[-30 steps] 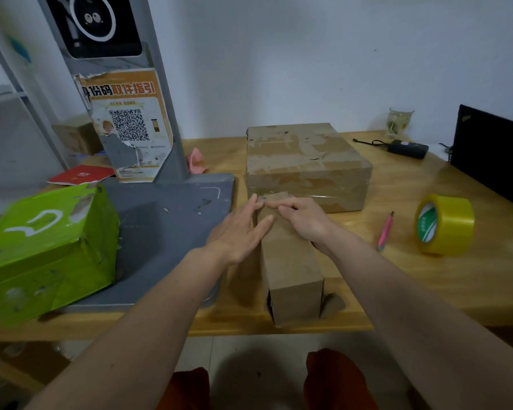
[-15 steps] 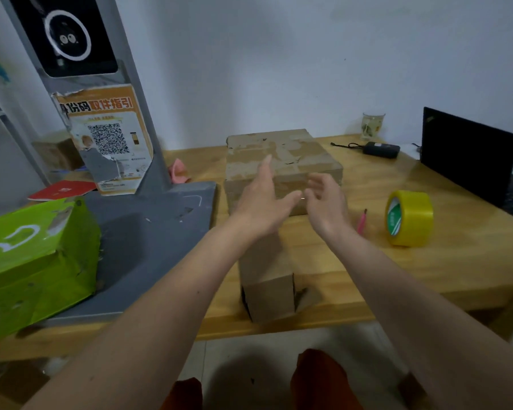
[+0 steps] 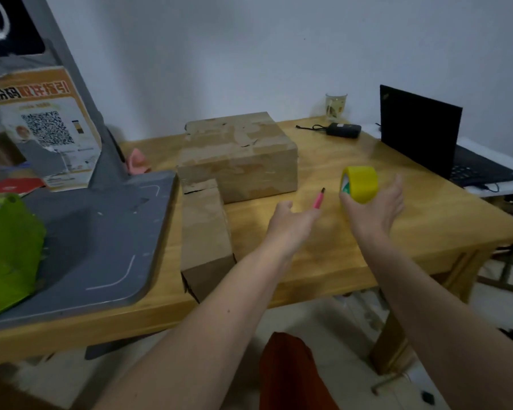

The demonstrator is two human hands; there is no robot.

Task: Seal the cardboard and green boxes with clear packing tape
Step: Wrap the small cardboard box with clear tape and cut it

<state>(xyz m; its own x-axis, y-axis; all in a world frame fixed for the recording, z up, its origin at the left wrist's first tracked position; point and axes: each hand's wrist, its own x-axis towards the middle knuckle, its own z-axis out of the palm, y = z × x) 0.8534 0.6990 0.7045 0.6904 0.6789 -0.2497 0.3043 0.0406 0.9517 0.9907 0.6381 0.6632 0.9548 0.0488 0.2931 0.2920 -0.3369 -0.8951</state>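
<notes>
A yellow-tinted roll of packing tape [image 3: 362, 182] stands on edge on the wooden table [image 3: 412, 232]. My right hand [image 3: 373, 213] is spread around it from the near side: the thumb touches its left face, the fingers stretch past its right side with a gap. My left hand [image 3: 290, 223] reaches forward, fingertips at the near end of a pink cutter [image 3: 319, 199]. A narrow cardboard box [image 3: 205, 232] lies left of my left arm, its far flap ajar, against a larger cardboard box [image 3: 237, 155]. The green box [image 3: 6, 247] sits at the far left.
A grey stand base [image 3: 101, 232] with a QR-code poster [image 3: 42, 131] fills the table's left part and carries the green box. An open black laptop [image 3: 421, 128], a black adapter [image 3: 342, 130] and a glass [image 3: 336, 105] stand at the back right.
Both hands left the narrow box and swung right. The right hand reached the tape roll; the left hand reached the pink cutter. The camera turned right as well.
</notes>
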